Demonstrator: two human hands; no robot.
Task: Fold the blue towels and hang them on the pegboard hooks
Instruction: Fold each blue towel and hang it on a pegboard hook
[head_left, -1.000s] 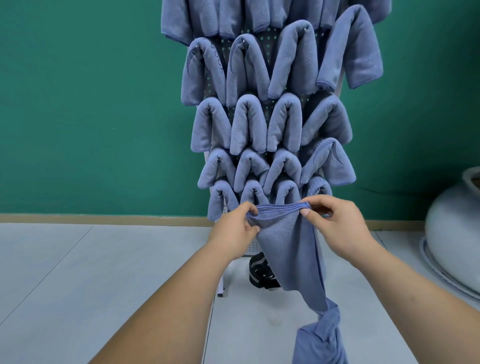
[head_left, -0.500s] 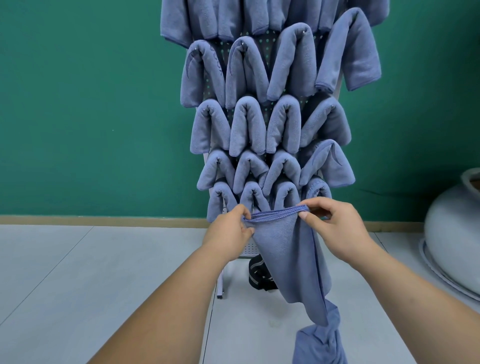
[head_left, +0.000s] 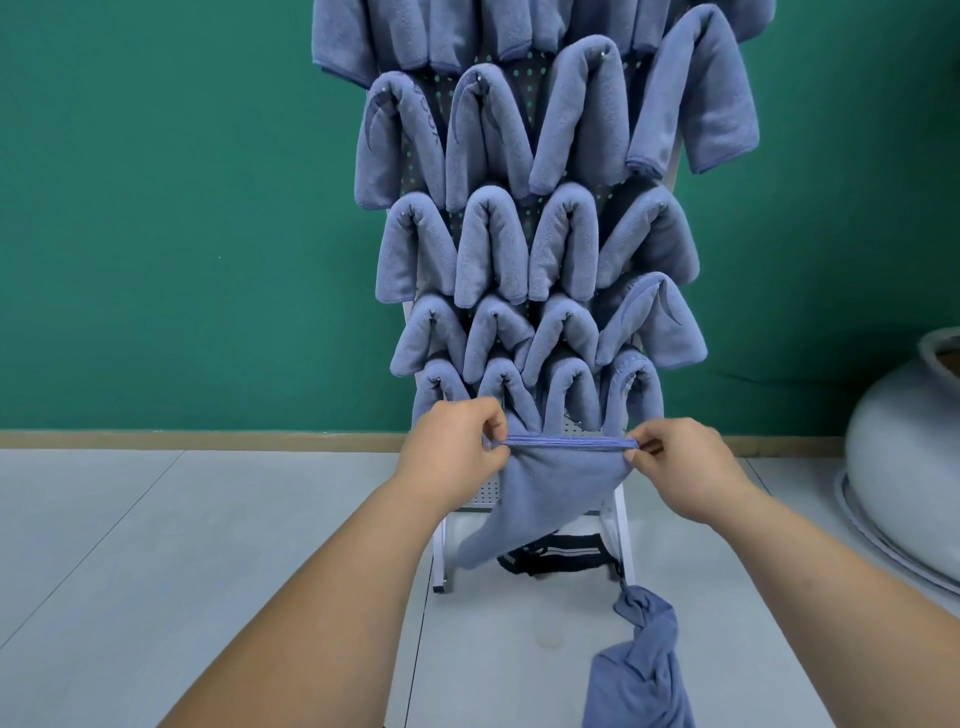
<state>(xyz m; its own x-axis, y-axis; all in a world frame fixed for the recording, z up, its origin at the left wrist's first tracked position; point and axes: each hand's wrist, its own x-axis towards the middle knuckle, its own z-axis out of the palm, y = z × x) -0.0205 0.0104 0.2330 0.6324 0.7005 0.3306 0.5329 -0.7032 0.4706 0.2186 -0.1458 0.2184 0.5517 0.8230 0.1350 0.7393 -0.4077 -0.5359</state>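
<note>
Left hand (head_left: 457, 447): you pinch one end of the hem.
Right hand (head_left: 675, 462): it pinches the other end.
Blue towel (head_left: 550, 483): it hangs below your grip, before the pegboard (head_left: 577, 429).
Change: your hands have spread, the hem is now taut, and the tail has swung left.
Meaning: the edge is straightened and likely ready for folding.

Two hands (head_left: 457, 452) (head_left: 680, 467) — over sixteen towels (head_left: 493, 249).

Blue towel (head_left: 550, 483) — soft, matt, fuzzy cloth; pegboard (head_left: 566, 431) — perforated white-painted metal; floor (head_left: 156, 545) smooth, faintly glossy tile
</note>
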